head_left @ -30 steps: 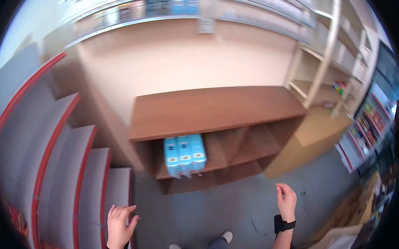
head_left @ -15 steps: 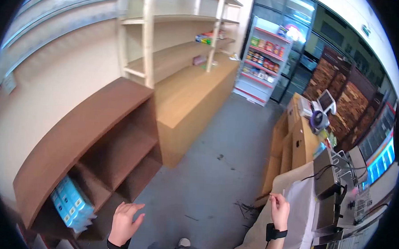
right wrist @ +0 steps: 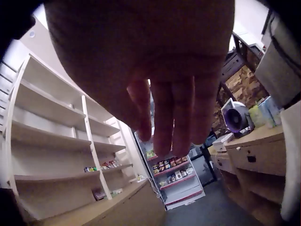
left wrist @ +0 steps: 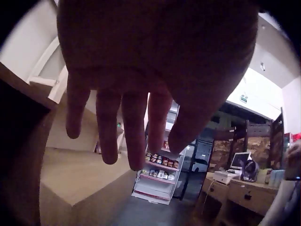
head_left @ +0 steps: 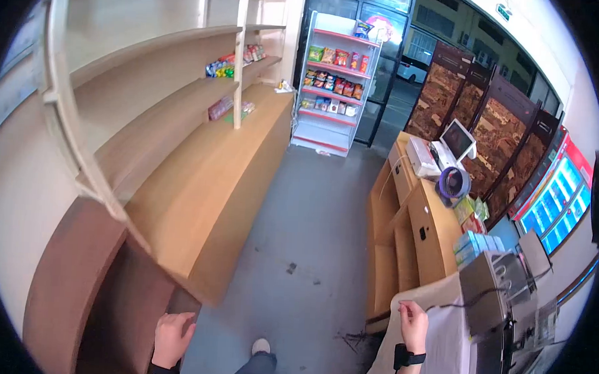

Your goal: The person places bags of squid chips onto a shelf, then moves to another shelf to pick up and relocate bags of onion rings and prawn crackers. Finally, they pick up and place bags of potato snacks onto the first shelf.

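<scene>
My left hand (head_left: 172, 337) is held out in front at lower left, close to the dark brown shelf unit (head_left: 75, 264). Its fingers hang relaxed and spread, with nothing in them, as the left wrist view also shows. On the other side my right hand (head_left: 412, 327) is raised beside the cloth-covered table (head_left: 440, 327). Its fingers (right wrist: 162, 127) are loosely bent and hold nothing. Both wrists wear black straps.
A long wooden counter (head_left: 198, 202) with tall shelves runs along the left. Ahead stands a snack rack (head_left: 325, 131) by a glass door. On the right is a desk (head_left: 439, 213) with a purple fan (head_left: 452, 185) and a monitor (head_left: 458, 142). Grey floor (head_left: 291, 220) runs between.
The view has swung right, from the brown shelf with blue packs to the aisle and snack rack. The blue packs have left the view. Both hands stay raised with nothing in them.
</scene>
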A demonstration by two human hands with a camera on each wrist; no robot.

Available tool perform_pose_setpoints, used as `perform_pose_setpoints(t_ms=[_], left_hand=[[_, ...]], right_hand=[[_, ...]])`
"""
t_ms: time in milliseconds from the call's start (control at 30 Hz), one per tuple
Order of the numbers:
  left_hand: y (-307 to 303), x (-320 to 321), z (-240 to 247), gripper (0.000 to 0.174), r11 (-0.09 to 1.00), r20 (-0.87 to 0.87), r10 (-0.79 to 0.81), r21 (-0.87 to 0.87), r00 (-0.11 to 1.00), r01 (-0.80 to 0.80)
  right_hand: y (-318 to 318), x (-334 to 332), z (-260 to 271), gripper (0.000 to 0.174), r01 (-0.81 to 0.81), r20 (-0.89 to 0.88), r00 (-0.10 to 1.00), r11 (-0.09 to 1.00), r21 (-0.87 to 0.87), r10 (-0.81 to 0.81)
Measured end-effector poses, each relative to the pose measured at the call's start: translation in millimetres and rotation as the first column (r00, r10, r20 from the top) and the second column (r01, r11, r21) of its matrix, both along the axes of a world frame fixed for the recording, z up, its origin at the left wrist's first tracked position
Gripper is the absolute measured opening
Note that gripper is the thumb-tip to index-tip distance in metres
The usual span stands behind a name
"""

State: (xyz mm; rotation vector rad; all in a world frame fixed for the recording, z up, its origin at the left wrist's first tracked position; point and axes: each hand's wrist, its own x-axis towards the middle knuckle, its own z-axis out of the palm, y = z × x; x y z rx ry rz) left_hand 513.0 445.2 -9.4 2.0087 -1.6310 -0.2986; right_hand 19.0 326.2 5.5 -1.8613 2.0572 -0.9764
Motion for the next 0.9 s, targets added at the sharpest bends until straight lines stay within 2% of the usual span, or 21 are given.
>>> perform_pose_setpoints(t_ms=[67,133,200,267,333,367,433,567,700,733,767,800,900], left_hand=[[-70,15,8,0.023,0.996,0.043,-0.077,-0.052,0.996,0.079],[-145,20,24,0.023,0.987,0.045,-0.154,-0.036,0.987,0.156],[-217,16,29,0.023,0.973,0.046,-0.231,-0.021,0.972,0.232],[-287,8,25,0.024,0.907,0.013,-0.397,-0.148,0.918,0.394],[-351,-6,17,0.024,0.887,-0.021,-0.451,-0.117,0.892,0.446],[-384,-13,8,0.024,0.852,-0.024,-0.516,-0.112,0.856,0.511],[-446,-24,0,0.024,0.802,-0.028,-0.594,-0.098,0.804,0.589],[-566,-37,-11,0.023,0.800,-0.086,-0.599,-0.090,0.796,0.593],[-678,-25,-9,0.024,0.834,-0.075,-0.551,-0.085,0.831,0.545],[-700,-19,-5,0.024,0.856,-0.104,-0.517,-0.067,0.850,0.513],[-723,-12,0,0.024,0.862,-0.106,-0.507,-0.065,0.855,0.503],[-744,-5,6,0.025,0.894,-0.116,-0.449,-0.056,0.886,0.445],[-803,23,7,0.024,0.946,-0.130,-0.325,-0.060,0.937,0.319]], right_hand=[[-52,15,15,0.013,-0.025,-0.028,0.999,0.999,-0.021,0.024],[-91,24,29,0.013,0.002,0.016,1.000,1.000,-0.018,-0.002],[-125,24,29,0.013,0.100,-0.031,0.994,0.994,-0.054,-0.102],[-152,11,16,0.012,0.175,-0.059,0.983,0.984,-0.010,-0.175],[-180,6,9,0.011,0.269,-0.039,0.962,0.963,-0.010,-0.269],[-196,-4,0,0.012,0.312,-0.104,0.945,0.950,0.002,-0.311],[-241,-12,-10,0.012,0.358,-0.067,0.931,0.933,-0.024,-0.359],[-358,-36,-28,0.011,0.368,-0.048,0.928,0.928,-0.059,-0.371],[-531,-13,-2,0.012,0.273,-0.124,0.950,0.956,-0.106,-0.285],[-576,-2,8,0.012,0.209,-0.097,0.971,0.971,-0.116,-0.221],[-622,8,11,0.012,0.145,-0.141,0.976,0.977,-0.158,-0.168],[-666,31,27,0.012,0.138,-0.130,0.980,0.986,-0.092,-0.150],[-787,94,38,0.012,-0.091,-0.038,0.995,0.989,-0.116,0.087]])
